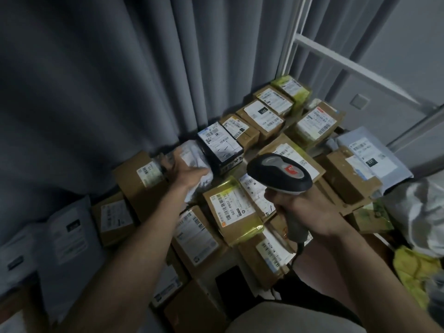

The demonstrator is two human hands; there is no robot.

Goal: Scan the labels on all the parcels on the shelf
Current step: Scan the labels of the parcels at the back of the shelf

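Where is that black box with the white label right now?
In the head view, the black cardboard box with a white label sits near the middle, beside the grey curtain, right of the crumpled white plastic parcel that the left hand holds.

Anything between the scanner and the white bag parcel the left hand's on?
Nothing visible. The scanner, held in the right hand, sits right of the white bag with open air between. The left hand grips the bag's near side; the black box stands beside it.
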